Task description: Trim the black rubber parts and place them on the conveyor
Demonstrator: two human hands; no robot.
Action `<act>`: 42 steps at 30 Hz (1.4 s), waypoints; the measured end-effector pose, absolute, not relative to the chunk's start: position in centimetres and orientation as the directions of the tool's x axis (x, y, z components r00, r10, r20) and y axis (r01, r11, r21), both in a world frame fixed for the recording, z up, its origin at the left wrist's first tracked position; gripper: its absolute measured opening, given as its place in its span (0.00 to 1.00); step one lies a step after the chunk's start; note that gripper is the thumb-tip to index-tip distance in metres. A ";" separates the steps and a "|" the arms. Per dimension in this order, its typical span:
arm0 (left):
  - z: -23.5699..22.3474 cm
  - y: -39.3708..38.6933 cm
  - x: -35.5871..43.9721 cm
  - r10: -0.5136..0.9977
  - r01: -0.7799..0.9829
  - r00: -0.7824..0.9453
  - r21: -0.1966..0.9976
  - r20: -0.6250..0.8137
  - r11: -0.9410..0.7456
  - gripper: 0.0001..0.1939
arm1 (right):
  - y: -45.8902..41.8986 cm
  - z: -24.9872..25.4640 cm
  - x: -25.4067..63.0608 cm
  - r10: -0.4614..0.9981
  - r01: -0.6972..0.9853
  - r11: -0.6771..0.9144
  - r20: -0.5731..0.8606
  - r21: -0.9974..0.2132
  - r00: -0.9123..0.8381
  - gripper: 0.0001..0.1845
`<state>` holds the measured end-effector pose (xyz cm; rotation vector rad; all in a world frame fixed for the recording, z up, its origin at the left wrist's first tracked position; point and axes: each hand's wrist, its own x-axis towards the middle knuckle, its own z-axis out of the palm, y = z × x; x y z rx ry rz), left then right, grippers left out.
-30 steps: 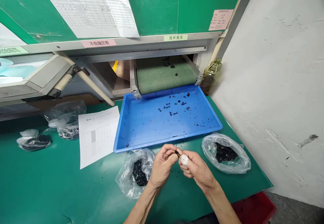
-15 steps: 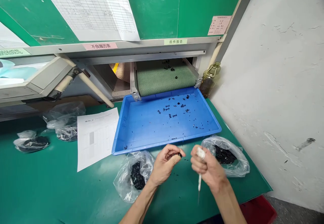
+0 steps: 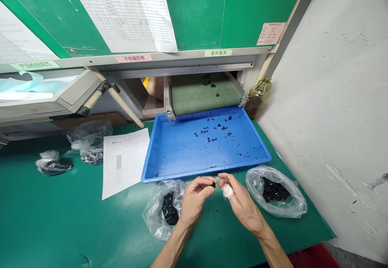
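- Head view, hands first: left hand (image 3: 195, 201) clenched in a tight pinch on a small black part (image 3: 214, 185), held at the fingertips, just short of the tray's front rim.
- Right hand (image 3: 242, 205) half curled, fingertips reaching toward that pinch, with a white-wrapped grip (image 3: 227, 191) against the fingers; what lies under the wrapping, impossible to tell.
- Same view, what remains: a heap of black parts (image 3: 274, 190) in a clear plastic bag (image 3: 298, 205) at right, and a second heap (image 3: 169, 209) in a second clear bag (image 3: 153, 219) beside the left wrist, apparently plenty left in both.
- Blue plastic tray (image 3: 206, 169) with only sparse black pieces and crumbs; a few more on the green mesh conveyor belt (image 3: 206, 98) behind it.
- Edges and room: tray rim just ahead of the hands, a bag to either side, concrete wall (image 3: 327, 98) closing off the right; widest stretch of green workbench (image 3: 60, 227) off to the left, below a paper sheet (image 3: 124, 163).
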<state>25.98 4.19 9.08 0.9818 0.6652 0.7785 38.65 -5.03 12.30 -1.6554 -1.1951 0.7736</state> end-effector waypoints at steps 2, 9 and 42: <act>9.4 4.1 25.9 0.812 -0.258 0.558 0.894 -0.171 0.366 0.06 | -5.4 12.3 38.7 0.960 0.457 -0.064 0.070 -0.887 0.271 0.21; 10.6 3.4 25.7 0.814 -0.215 0.534 0.894 -0.229 0.393 0.08 | -6.0 11.9 37.7 0.953 0.676 -0.152 0.075 -0.721 0.294 0.13; 10.0 1.9 25.4 0.874 -0.231 0.486 0.963 -0.011 0.140 0.05 | -6.8 11.4 36.1 0.938 0.729 -0.046 0.221 -0.683 0.266 0.15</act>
